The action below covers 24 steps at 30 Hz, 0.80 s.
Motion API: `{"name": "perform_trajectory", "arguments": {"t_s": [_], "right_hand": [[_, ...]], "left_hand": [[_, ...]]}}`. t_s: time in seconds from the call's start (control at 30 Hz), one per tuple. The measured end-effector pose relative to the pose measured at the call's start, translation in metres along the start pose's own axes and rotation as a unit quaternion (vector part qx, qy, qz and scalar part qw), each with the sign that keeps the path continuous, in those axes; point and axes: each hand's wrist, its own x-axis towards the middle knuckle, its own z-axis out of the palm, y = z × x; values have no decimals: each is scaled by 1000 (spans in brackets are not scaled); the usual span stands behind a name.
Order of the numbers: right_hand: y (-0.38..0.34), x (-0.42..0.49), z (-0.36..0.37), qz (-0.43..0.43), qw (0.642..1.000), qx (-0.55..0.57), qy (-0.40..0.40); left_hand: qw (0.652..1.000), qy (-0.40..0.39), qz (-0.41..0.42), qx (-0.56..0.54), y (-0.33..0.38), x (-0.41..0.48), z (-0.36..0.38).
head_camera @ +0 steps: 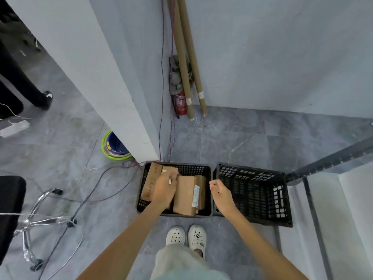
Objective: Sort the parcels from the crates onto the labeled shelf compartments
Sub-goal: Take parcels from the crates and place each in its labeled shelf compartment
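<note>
Gripping the small cardboard parcel [170,170] at the back of the left crate [194,168] with curled left hand [164,188], keeping the right hand [220,189] loosely curled and empty above the rim, lift straight up, clear of the neighbouring boxes [184,196].

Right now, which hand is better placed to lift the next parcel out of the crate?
Left. The left hand is down among the parcels in the left crate; the right hand hangs loosely curled over the rim, beside the right crate, which shows no parcels.
</note>
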Motion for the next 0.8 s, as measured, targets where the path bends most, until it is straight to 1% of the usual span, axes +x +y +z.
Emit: {"name": "perform_trajectory", "arguments": {"t_s": [0.07, 0.13, 0.2, 0.27, 0.33, 0.37, 0.43, 0.5, 0.57, 0.67, 0.73, 0.8], "right_hand": [[17, 19, 13, 40, 999, -4, 0], [34, 43, 25, 58, 998, -19, -7], [52, 68, 39, 74, 997, -33, -8], [78, 95, 58, 94, 995, -38, -15], [109, 119, 81, 119, 992, -43, -23], [125, 131, 95, 129, 990, -43, -32], [160, 152, 125, 145, 987, -35, -56], [196, 175, 154, 157, 985, -25, -70], [230, 198, 180, 160, 983, 11, -85], [273, 232, 217, 147, 984, 26, -98], [294, 249, 238, 147, 984, 22, -96], [310, 259, 256, 161, 982, 17, -98]], "left_hand": [[1000, -7, -13, -1, -22, 15, 5], [998, 5, -23, 52, -46, 36, 11], [995, -7, -36, 95, -72, 58, 18], [986, -71, -49, 141, -104, 82, 29], [966, -155, -49, 202, -139, 106, 43], [955, -180, -48, 230, -157, 119, 49], [942, -198, -69, 262, -196, 142, 66], [940, -217, -111, 240, -237, 160, 90], [930, -250, -144, 229, -277, 176, 118], [928, -246, -183, 211, -329, 194, 152], [934, -221, -170, 222, -359, 200, 168], [936, -181, -166, 254, -379, 202, 177]]}}
